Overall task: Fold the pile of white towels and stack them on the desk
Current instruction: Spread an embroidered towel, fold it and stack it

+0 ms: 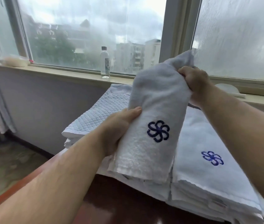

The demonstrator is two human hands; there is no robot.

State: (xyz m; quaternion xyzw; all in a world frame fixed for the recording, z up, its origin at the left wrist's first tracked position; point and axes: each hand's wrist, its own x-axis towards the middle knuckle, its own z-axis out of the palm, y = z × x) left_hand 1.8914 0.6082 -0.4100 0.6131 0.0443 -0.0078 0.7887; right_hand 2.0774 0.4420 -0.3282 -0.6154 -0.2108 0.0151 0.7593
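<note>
Both hands grip one white towel: the left hand [120, 126] curls round its lower left edge, thumb on the front face, and the right hand [192, 81] clutches a bunch of cloth at the upper end. That towel [152, 102] is already folded into a narrow, thick strip with a blue emblem [158, 131] on the face that shows. It is held tilted above the desk [120, 199], its lower end near or touching the linen beneath; which, I cannot tell. Just to its right lies a stack of folded towels [208, 172], several layers deep, the top one bearing the same emblem. Behind and to the left sits a second stack of quilted white cloths [99, 113]. No loose, unfolded pile shows, though much of the desk lies out of view. As I judge it, the task is well advanced: most towels are folded and stacked, and the one in hand needs a last fold or a straightening of its bunched end before it goes on a stack. How many remain cannot be told
</note>
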